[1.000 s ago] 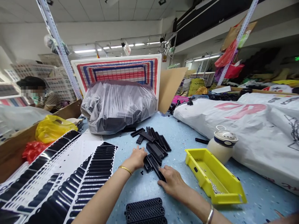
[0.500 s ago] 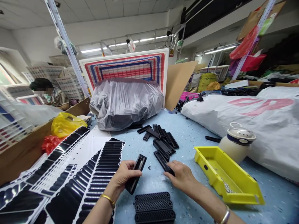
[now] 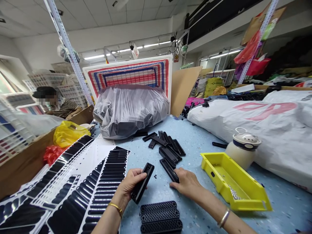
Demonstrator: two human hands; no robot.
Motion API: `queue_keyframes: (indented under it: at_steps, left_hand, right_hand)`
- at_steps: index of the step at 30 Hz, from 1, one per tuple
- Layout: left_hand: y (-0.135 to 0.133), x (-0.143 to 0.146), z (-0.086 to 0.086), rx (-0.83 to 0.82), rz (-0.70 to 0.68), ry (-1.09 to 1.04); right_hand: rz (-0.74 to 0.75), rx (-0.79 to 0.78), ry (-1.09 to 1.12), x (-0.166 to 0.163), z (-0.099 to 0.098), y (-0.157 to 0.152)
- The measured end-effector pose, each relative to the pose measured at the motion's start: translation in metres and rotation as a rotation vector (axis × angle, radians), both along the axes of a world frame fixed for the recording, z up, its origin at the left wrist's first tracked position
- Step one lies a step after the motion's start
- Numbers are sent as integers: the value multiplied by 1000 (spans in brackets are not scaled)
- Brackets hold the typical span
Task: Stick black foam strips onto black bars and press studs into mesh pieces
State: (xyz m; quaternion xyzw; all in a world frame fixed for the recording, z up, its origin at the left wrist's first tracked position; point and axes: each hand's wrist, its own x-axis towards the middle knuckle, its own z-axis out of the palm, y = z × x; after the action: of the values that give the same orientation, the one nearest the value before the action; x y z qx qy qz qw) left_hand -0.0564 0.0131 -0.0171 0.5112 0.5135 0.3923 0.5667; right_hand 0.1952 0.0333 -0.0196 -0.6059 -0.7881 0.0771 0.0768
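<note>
My left hand (image 3: 133,183) is closed around a long black plastic piece with rounded ends (image 3: 143,182), held tilted above the blue table (image 3: 190,195). My right hand (image 3: 186,182) grips the near end of another long black plastic piece (image 3: 169,170), thumb on one side and fingers on the other. That piece lies at the near edge of a loose pile of black plastic pieces (image 3: 170,152). Between my hands are a few tiny black bits (image 3: 155,176). Closer to me, 3 black pieces with a lattice surface (image 3: 160,215) lie side by side.
Sheets of black strips (image 3: 107,182) cover the left side. On the right stand a yellow bin (image 3: 240,182) with small metal parts and a cream bottle (image 3: 242,151). Behind are a plastic-wrapped bundle (image 3: 131,110) and a big white sack (image 3: 243,120). A person (image 3: 60,104) sits at far left.
The view has shifted slightly. The piece in my left hand has turned a little, and my left thumb lies higher along it. My right hand stays on its piece by the pile.
</note>
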Motion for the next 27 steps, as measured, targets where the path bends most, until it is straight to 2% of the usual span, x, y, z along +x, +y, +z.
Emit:
queue_keyframes:
  at_steps: [6,9,12,15,18,24,27]
  left_hand:
    - [5,15,6,246,-28,465]
    - [-1,25,8,331,-147,654]
    - [-13,31,5,370,-257,751]
    - [-23,31,1,383,-305,778]
    - [-25,28,-1,383,-268,728]
    - [-9,15,-1,328,-16,599]
    - [2,11,0,242,84,458]
  right_hand:
    - [-28,-28,29,-1,1,3]
    - [-41,-21,106,5,2,0]
    - [-29,-11,227,13,4,-8]
    - [24,-32,362,20,10,-18]
    - [98,-88,483,22,18,-26]
    - [75,-351,864,14,27,-29]
    - [70,-416,948,7,28,-27]
